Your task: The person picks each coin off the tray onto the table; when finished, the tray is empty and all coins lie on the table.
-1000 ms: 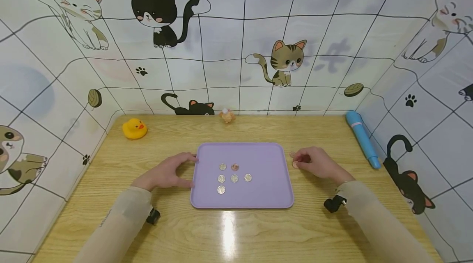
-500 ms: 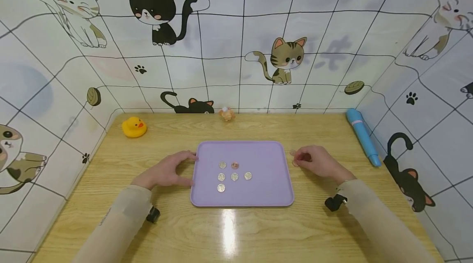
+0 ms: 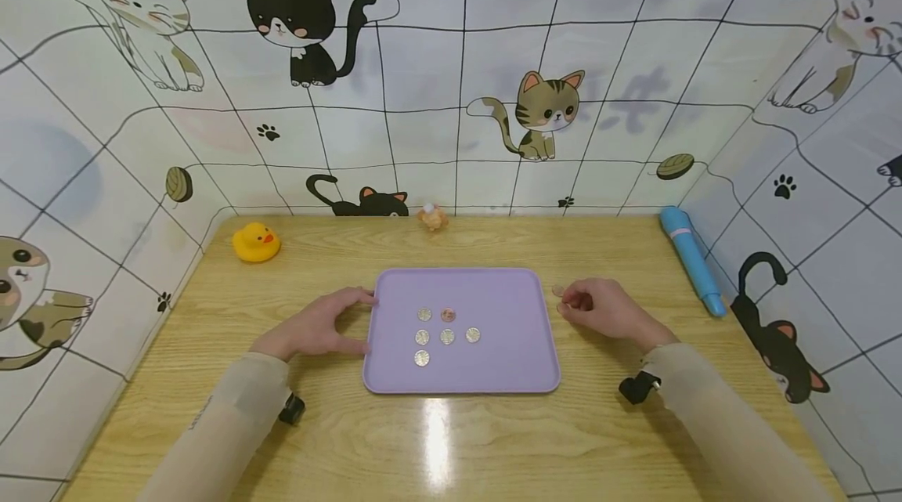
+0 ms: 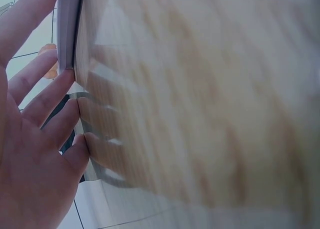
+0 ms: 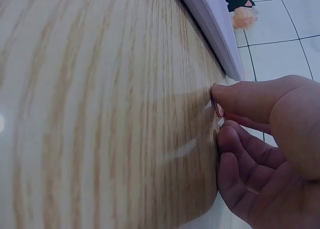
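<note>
A lilac tray (image 3: 507,365) lies on the wooden table with several small silvery coins (image 3: 447,337) and one copper coin (image 3: 448,315) on it. My left hand (image 3: 317,326) rests at the tray's left edge, fingers spread and fairly straight; in the left wrist view a fingertip touches the tray wall (image 4: 69,29). To the right of the tray, my right hand (image 3: 604,309) pinches a thin copper-coloured coin (image 5: 219,109), which stands tilted at the thumb; the fingers behind partly hide it. Just beyond those fingertips, another coin (image 3: 558,290) lies on the table.
At the back left sits a yellow rubber duck (image 3: 257,242). A small orange figure (image 3: 433,218) stands at the back edge, and a blue tube-shaped object (image 3: 693,261) lies at the right. Cat-printed cloth walls (image 3: 423,134) enclose the table's back and sides.
The right thumb has shifted slightly over the coin beside the tray, covering more of it. The left hand and the coins on the tray stay put; the head view has tipped a little.
</note>
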Tool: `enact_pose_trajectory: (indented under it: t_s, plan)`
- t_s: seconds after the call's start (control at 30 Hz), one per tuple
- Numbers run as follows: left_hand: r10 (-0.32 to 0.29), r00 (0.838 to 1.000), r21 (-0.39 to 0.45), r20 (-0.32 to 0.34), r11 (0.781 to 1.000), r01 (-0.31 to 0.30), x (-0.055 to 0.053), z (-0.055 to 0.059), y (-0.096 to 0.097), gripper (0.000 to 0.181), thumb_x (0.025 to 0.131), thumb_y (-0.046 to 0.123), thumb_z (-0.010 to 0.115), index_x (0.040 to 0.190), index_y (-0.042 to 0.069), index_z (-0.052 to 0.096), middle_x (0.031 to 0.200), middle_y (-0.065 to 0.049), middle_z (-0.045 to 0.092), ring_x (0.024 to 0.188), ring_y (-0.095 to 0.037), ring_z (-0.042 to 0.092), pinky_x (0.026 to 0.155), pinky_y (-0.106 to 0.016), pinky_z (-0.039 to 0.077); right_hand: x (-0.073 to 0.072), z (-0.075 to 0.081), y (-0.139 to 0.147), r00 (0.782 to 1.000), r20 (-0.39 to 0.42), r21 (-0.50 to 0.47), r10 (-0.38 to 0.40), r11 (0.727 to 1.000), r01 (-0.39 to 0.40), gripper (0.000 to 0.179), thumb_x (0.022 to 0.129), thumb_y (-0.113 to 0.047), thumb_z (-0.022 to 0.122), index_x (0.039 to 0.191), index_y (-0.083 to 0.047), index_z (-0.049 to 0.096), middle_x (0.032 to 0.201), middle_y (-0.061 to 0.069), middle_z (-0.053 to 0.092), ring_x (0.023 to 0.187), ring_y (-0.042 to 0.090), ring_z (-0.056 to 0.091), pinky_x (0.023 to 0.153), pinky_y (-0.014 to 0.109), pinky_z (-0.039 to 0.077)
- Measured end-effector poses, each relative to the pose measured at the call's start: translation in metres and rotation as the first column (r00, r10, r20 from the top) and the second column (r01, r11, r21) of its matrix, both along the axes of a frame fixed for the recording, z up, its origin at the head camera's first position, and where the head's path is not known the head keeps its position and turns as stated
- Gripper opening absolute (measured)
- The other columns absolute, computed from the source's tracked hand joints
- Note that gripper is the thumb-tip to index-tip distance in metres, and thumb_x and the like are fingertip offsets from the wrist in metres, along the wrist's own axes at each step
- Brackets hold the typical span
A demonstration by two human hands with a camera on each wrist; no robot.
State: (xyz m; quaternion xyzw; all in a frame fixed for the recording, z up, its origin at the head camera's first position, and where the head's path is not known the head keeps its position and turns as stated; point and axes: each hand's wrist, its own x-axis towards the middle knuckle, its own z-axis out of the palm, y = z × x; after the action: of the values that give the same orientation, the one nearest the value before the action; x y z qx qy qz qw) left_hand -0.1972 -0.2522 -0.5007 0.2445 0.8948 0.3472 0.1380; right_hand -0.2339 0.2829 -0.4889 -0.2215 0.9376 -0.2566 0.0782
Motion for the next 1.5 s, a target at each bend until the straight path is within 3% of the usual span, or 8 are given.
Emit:
enact_pose_trajectory:
  t_s: [0.6,0.8,0.97,1.1,1.27,1.5]
  plan:
    - [0.000,1.000,-0.003,0.003,1.000,0.000,0.001,-0.001,0.000,0.076,0.079,0.044,0.092,0.142,0.019,0.059,0.158,-0.009,0.052,0.147,-0.039,0.044,0.123,-0.065,0.030,-0.001,-0.004,-0.002,1.000,-0.027,-0.004,-0.010,1.000,0.010,0.012,0.097,-0.021,0.077,0.100,-0.010,0.075,0.086,-0.005,0.067,0.074,0.009,0.058,0.068,0.029,0.051]
    - [0.005,1.000,0.002,-0.001,1.000,-0.005,0.001,-0.003,-0.001,0.076,0.078,0.044,0.093,0.142,0.020,0.059,0.157,-0.007,0.053,0.147,-0.037,0.044,0.123,-0.064,0.031,-0.002,0.003,0.000,0.997,0.026,-0.068,-0.078,0.994,0.080,0.022,0.098,-0.027,0.077,0.110,-0.009,0.075,0.090,-0.002,0.069,0.079,0.015,0.060,0.069,0.028,0.052]
    - [0.018,1.000,-0.007,0.002,1.000,-0.018,0.001,-0.003,-0.003,0.076,0.077,0.043,0.094,0.141,0.022,0.059,0.157,-0.005,0.053,0.148,-0.035,0.044,0.124,-0.062,0.031,-0.007,0.014,-0.002,0.993,0.012,-0.123,-0.115,0.986,0.115,0.029,0.101,-0.028,0.073,0.119,-0.005,0.072,0.091,0.001,0.069,0.083,0.017,0.064,0.069,0.029,0.053]
    - [0.015,1.000,-0.003,0.000,1.000,-0.015,0.001,-0.002,-0.002,0.075,0.077,0.043,0.093,0.141,0.021,0.060,0.157,-0.006,0.053,0.148,-0.036,0.044,0.123,-0.063,0.031,-0.010,0.019,-0.012,0.998,0.026,-0.166,-0.064,0.984,0.068,0.025,0.100,-0.022,0.073,0.118,-0.003,0.071,0.092,0.002,0.070,0.086,0.017,0.065,0.069,0.028,0.055]
    - [-0.001,1.000,0.007,-0.009,1.000,0.001,0.001,0.000,-0.001,0.075,0.078,0.044,0.093,0.141,0.019,0.060,0.155,-0.006,0.055,0.146,-0.037,0.046,0.123,-0.064,0.031,-0.012,0.017,-0.034,0.998,0.030,-0.223,0.053,0.974,-0.045,0.016,0.100,-0.013,0.071,0.113,-0.003,0.073,0.092,0.002,0.070,0.083,0.015,0.066,0.068,0.028,0.058]
    - [-0.004,1.000,-0.002,-0.017,1.000,0.004,0.000,-0.001,0.000,0.075,0.079,0.045,0.092,0.141,0.018,0.059,0.155,-0.007,0.055,0.145,-0.037,0.046,0.122,-0.064,0.032,-0.012,0.016,-0.079,0.976,0.038,-0.159,0.216,0.965,-0.208,0.012,0.099,-0.013,0.072,0.109,-0.007,0.076,0.095,-0.004,0.073,0.085,0.010,0.066,0.075,0.028,0.059]
